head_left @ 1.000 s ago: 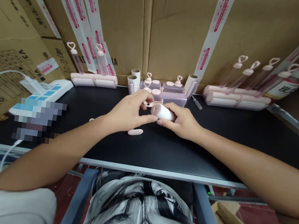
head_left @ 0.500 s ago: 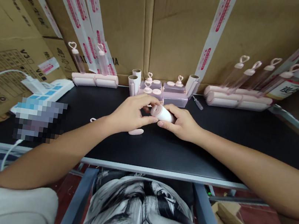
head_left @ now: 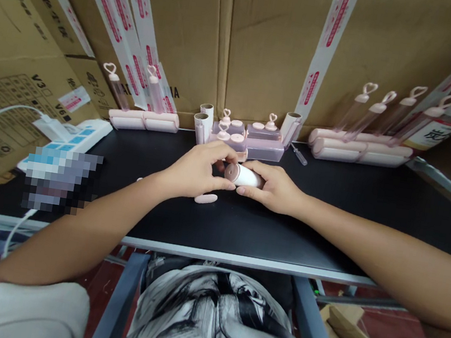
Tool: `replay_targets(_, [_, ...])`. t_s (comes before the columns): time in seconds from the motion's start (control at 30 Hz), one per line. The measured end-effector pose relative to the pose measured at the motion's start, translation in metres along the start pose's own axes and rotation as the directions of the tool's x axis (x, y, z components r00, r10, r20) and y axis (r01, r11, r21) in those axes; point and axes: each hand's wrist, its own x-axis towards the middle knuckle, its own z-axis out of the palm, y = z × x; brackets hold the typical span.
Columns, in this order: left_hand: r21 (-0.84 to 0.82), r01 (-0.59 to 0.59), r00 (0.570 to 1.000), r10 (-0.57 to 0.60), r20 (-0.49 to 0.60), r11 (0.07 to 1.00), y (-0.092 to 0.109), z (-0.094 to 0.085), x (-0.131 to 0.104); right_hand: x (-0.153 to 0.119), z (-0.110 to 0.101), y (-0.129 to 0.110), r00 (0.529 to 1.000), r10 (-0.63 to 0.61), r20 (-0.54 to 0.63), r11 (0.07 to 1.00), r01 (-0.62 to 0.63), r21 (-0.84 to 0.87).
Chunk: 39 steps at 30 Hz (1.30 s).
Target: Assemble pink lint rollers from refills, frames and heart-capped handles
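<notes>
In front of me, above the black table (head_left: 292, 230), I hold a small lint roller (head_left: 249, 177) with a white roll and a pink round end. My right hand (head_left: 279, 190) wraps round its right part. My left hand (head_left: 193, 170) closes on the pink end at the left, thumb below and fingers above; the fingertips are partly hidden. Under my left hand lies a flat pink oval piece (head_left: 206, 198). A small pale part (head_left: 139, 179) shows just beyond my left forearm. Behind my hands stand pinkish see-through cases (head_left: 264, 150) with pink heart-loop caps.
White paper rolls (head_left: 203, 126) stand at the back, beside a small screwdriver (head_left: 299, 154). Pink rollers (head_left: 143, 119) lie back left, more pink rollers (head_left: 340, 150) back right, with clear heart-topped handles. A power strip (head_left: 70, 143) with a white cable sits left; cardboard (head_left: 269, 45) walls the back.
The lint roller has tilted slightly, and its pink end has shifted a little left and down with my left hand. The other things stay where they were.
</notes>
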Motion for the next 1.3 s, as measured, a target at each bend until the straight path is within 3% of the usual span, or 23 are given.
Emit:
replay_targets(0.13, [-0.075, 0.044, 0.999, -0.044, 0.002, 0.996, 0.001, -0.003, 0.000, 0.000, -0.002, -0.003, 1.000, 0.017, -0.006, 1.000, -0.017, -0.004])
replay_targets(0.23, [-0.272, 0.099, 0.995, -0.101, 0.006, 0.957, 0.001, -0.004, 0.000, 0.001, -0.002, -0.003, 0.997, 0.067, -0.050, 0.997, -0.065, 0.041])
replay_targets(0.33, [-0.515, 0.153, 0.982, -0.189, -0.017, 0.844, 0.001, -0.005, 0.003, 0.004, -0.001, -0.007, 0.971, 0.176, -0.162, 0.951, -0.126, 0.281])
replay_targets(0.4, [-0.601, 0.190, 0.969, -0.246, -0.011, 0.777, 0.003, -0.005, 0.004, 0.007, -0.003, -0.013, 0.927, 0.308, -0.214, 0.822, -0.146, 0.551])
replay_targets(0.47, [-0.617, 0.246, 0.958, -0.285, 0.036, 0.747, 0.005, -0.004, 0.005, 0.011, -0.005, -0.020, 0.877, 0.439, -0.194, 0.620, -0.139, 0.772])
replay_targets(0.53, [-0.612, 0.301, 0.944, -0.318, 0.085, 0.731, 0.009, 0.000, 0.005, 0.014, -0.008, -0.026, 0.839, 0.523, -0.149, 0.453, -0.126, 0.883])
replay_targets(0.6, [-0.571, 0.305, 0.940, -0.336, 0.054, 0.762, 0.011, 0.007, 0.003, 0.015, -0.009, -0.030, 0.818, 0.562, -0.123, 0.373, -0.118, 0.920])
replay_targets(0.67, [-0.436, 0.209, 0.958, -0.273, -0.090, 0.876, 0.012, 0.015, 0.001, 0.016, -0.008, -0.031, 0.812, 0.572, -0.117, 0.361, -0.121, 0.924])
replay_targets(0.73, [-0.231, 0.063, 0.961, -0.122, -0.250, 0.971, 0.012, 0.025, -0.002, 0.016, -0.005, -0.033, 0.813, 0.567, -0.133, 0.392, -0.124, 0.912])
replay_targets(0.83, [-0.064, -0.059, 0.927, 0.031, -0.373, 0.996, 0.010, 0.036, -0.004, 0.015, -0.001, -0.039, 0.820, 0.549, -0.164, 0.434, -0.112, 0.894])
replay_targets(1.03, [0.006, -0.172, 0.853, 0.152, -0.500, 0.985, 0.007, 0.044, -0.004, 0.015, 0.000, -0.057, 0.846, 0.505, -0.172, 0.394, -0.048, 0.918])
replay_targets(1.3, [0.110, -0.305, 0.783, 0.315, -0.536, 0.946, 0.008, 0.040, -0.004, 0.013, 0.000, -0.063, 0.842, 0.523, -0.130, 0.340, -0.066, 0.938])
